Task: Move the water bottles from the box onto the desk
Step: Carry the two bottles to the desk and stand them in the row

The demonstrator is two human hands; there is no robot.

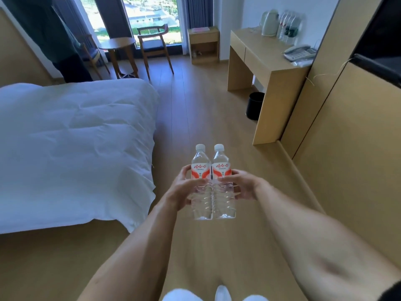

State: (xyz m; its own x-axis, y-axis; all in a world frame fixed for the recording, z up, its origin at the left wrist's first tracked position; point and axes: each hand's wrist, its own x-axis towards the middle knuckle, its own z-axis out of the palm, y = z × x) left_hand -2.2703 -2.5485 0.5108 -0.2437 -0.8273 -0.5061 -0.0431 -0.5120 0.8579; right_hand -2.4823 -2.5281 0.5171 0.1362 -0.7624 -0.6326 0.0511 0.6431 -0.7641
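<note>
Two clear plastic water bottles, white-capped with red-and-white labels, are carried upright toward the desk.

Head view: the left bottle and the right bottle stand side by side, touching, at the frame's centre just toward 6 o'clock. The left hand curls round the outer side of one, the right hand round the other, thumbs across the fronts below the labels. Pressing the pair together likely steadies them as one bundle while walking. The light wooden desk waits well apart at 2 o'clock, bearing a pale kettle and a white telephone; bare top shows on its near end, probably where the bottles go. No box is in view. A white-covered bed lies at 9 o'clock.
</note>
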